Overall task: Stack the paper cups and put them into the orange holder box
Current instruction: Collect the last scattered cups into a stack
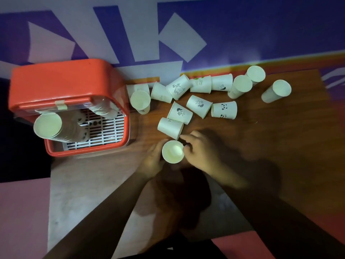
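Two hands on one mouth-up paper cup [172, 151] mid wooden table [261, 146] — right hand [202, 153] pinches its rim, left hand [154, 161] flanks it, grip blurred; orange holder box [56, 81] at the table's left end, purple-white backdrop [261, 25] beyond.

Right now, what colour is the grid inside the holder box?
The grid is white; head view.

wooden table [261, 146] | scattered paper cups [198, 106] | orange holder box [65, 81]

Both hands [153, 161] [201, 154] are blurred, the cup's [172, 151] walls hidden between them.
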`<state>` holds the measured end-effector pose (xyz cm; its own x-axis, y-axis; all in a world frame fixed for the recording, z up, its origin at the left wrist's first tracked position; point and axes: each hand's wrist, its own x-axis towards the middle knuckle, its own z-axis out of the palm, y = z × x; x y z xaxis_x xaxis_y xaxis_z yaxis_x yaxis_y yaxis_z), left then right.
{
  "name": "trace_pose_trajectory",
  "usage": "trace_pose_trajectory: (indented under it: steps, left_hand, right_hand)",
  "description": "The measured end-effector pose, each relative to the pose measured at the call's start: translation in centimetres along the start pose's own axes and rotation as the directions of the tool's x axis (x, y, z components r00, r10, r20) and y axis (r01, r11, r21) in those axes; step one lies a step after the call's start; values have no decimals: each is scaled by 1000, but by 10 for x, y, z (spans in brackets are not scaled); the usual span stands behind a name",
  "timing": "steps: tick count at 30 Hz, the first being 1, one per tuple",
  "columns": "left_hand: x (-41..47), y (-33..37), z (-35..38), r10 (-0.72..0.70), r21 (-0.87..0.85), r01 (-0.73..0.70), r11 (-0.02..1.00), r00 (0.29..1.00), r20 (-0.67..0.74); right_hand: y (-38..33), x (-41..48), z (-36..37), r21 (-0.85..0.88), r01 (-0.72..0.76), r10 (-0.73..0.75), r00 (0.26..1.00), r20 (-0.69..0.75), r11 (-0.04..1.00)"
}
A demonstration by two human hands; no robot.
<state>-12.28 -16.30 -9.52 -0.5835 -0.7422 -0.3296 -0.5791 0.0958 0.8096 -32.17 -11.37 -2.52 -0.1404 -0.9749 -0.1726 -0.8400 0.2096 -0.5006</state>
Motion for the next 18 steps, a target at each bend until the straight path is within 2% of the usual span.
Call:
trace_pose_trajectory:
  steps: [3,7,9,13,16,18]
  left_hand:
    - [4,-10,-23,-91,166,103,981,993,-81]
    - [28,4,-47,-151,140,188,972,959,-240]
    - [43,11,-51,-125,137,157,978,969,-212]
    - [63,15,-49,-34,267,53,962,997,-75]
    - [69,12,-44,39,507,-43,861,999,18]
    - [67,11,-44,80,587,-83,805,996,31]
  right_hand:
    - [11,18,-8,29,-141,142,989,-44,990]
    - [17,54,-15,0,-149,148,987,-53,989]
    - [15,70,-15,9,-180,180,984,12,984]
    - [10,89,-9,-17,-163,164,982,91,986]
    - [11,101,-1,-22,-173,175,981,81,985]
    - [13,106,4,-48,-176,179,981,74,983]
